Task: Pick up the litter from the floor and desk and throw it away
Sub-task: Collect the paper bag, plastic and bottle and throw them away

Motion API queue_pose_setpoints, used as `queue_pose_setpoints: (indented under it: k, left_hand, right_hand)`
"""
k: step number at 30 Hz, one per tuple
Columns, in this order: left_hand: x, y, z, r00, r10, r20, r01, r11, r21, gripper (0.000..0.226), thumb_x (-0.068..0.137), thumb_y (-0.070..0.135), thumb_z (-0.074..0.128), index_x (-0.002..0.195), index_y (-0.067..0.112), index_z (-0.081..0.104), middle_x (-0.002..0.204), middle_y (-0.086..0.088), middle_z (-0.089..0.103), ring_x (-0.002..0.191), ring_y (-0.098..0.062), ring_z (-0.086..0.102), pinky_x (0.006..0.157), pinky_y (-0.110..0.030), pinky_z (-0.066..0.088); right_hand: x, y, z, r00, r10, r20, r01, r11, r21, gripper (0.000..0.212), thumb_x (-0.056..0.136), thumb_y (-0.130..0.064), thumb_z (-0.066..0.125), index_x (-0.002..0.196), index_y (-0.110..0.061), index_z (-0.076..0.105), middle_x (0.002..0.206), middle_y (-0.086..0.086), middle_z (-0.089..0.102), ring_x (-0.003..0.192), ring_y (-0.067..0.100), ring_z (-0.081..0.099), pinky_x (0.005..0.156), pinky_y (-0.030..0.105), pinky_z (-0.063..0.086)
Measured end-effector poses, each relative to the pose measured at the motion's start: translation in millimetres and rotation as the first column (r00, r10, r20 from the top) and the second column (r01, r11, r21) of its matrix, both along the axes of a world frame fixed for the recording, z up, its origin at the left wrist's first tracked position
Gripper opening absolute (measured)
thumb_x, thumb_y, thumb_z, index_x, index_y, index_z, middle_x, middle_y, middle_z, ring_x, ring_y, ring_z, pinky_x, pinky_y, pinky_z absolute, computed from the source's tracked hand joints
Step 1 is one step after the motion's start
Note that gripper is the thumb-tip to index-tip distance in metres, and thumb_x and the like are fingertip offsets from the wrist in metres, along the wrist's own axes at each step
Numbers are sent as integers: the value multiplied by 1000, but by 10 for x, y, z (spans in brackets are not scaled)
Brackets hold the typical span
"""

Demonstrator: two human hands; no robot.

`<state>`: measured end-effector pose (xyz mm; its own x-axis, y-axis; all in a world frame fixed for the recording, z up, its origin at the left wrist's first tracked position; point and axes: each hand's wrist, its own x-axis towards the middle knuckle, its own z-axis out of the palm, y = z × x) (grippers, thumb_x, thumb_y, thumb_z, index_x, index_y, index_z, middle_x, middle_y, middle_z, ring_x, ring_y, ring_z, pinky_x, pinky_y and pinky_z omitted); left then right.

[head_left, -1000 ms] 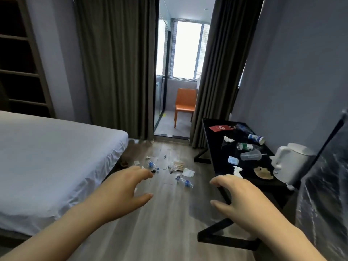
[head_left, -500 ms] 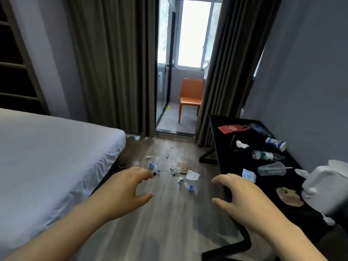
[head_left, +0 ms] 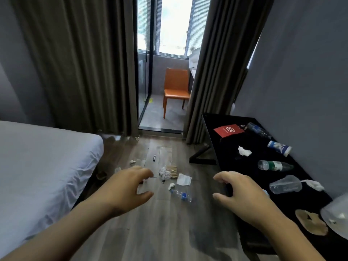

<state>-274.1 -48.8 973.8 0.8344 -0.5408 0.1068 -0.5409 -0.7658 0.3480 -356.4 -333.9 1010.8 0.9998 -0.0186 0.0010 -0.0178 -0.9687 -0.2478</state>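
Observation:
Litter lies on the wooden floor ahead: a clear plastic bottle (head_left: 181, 194), a white paper piece (head_left: 184, 179), a crumpled clear wrapper (head_left: 165, 173) and small white scraps. The black desk (head_left: 214, 140) on the right carries a red paper bag (head_left: 228, 130), a crumpled tissue (head_left: 244, 150), a green-labelled bottle (head_left: 275, 165), a blue-labelled container (head_left: 279, 147), a clear plastic cup (head_left: 286, 185) and a brown scrap (head_left: 311, 221). My left hand (head_left: 126, 189) and my right hand (head_left: 239, 194) are held out in front, fingers spread, both empty and above the floor.
A white bed (head_left: 43, 166) fills the left side. Dark curtains (head_left: 84, 63) frame a glass door, beyond which stands an orange chair (head_left: 176, 87). A white kettle (head_left: 337, 217) sits at the near end of the desk. The grey wall runs along the right.
The view has moved forward and tilted down, so the floor litter and the desk are closer. Both hands stay out in front, spread and empty.

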Motion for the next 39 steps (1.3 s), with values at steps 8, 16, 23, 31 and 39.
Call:
queue_pose_setpoints:
  k: [8,16,23,31,39]
  left_hand:
    - [1020,-119,-337,997,-22,-71,24,999,37,46,83,47,65,124,30,55,116,14,59,102,-3,56,86,-17,43]
    - [2168,-550,-465,994,14,-106,-9,999,49,41,83,46,65,120,32,56,113,17,57,97,2,57,83,-17,45]
    - [3185,-1114,-532,991,44,-123,-36,997,66,41,83,46,65,121,31,57,115,15,58,100,-1,57,86,-21,46]
    - [4050,-1506,-807,976,11,-217,10,995,99,39,83,46,64,118,31,57,113,14,58,100,-3,56,88,-22,46]
    - [5334,-1711,-1205,956,-80,-283,122,984,133,36,84,45,62,117,30,57,114,13,59,102,-3,57,86,-20,45]
  right_hand:
    - [1009,-67,-333,995,-16,-95,17,1000,8,48,85,-45,63,129,-30,52,123,-13,56,115,5,51,93,21,43]
    - [2195,-564,-669,992,-41,-117,51,995,86,46,83,-42,65,127,-32,54,122,-16,56,114,1,51,94,20,44]
    - [3275,-1132,-821,989,-22,-145,39,992,116,43,83,-39,62,125,-31,54,119,-15,56,110,2,52,92,20,44]
    - [4115,-1456,-1110,965,-35,-259,64,992,105,47,84,-40,64,129,-30,52,125,-12,56,115,4,52,94,22,44]
    - [5118,-1531,-1500,921,-128,-369,156,986,49,44,84,-41,63,126,-29,55,121,-10,58,112,6,53,91,22,44]
